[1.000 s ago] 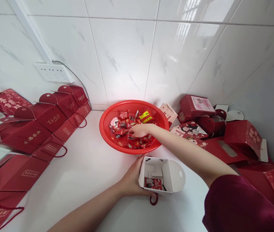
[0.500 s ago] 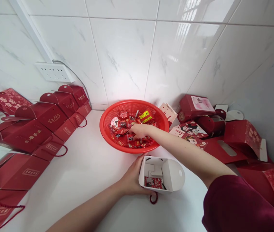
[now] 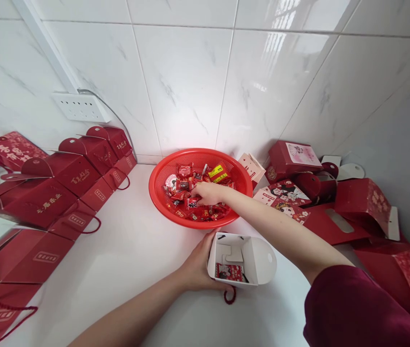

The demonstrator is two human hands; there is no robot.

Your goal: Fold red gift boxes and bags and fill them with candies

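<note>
My left hand (image 3: 199, 267) is wrapped around the side of a small open gift box (image 3: 253, 260), white inside, with a flap folded out to the right and a dark red cord loop below. A red wrapped candy packet (image 3: 229, 272) lies inside the box. Over in the red plastic basket (image 3: 161, 207), my right hand (image 3: 207, 193) reaches among wrapped candies (image 3: 183, 185), its fingers curled at a red candy with black and white print (image 3: 191, 203). The fingertips are partly hidden, so a firm hold is hard to make out. A yellow packet (image 3: 218, 173) lies behind that hand.
Red gift boxes (image 3: 67, 176) with cord handles line the left side. More boxes (image 3: 362, 207) and bags are piled at the right. A pale pink box (image 3: 251, 166) leans beside the basket. A power strip (image 3: 80, 107) hangs on the tiled wall.
My right hand has shifted slightly left among the candies, and the black-and-white printed candy at its fingers has turned and moved a little. My left hand and the box stay where they were.
</note>
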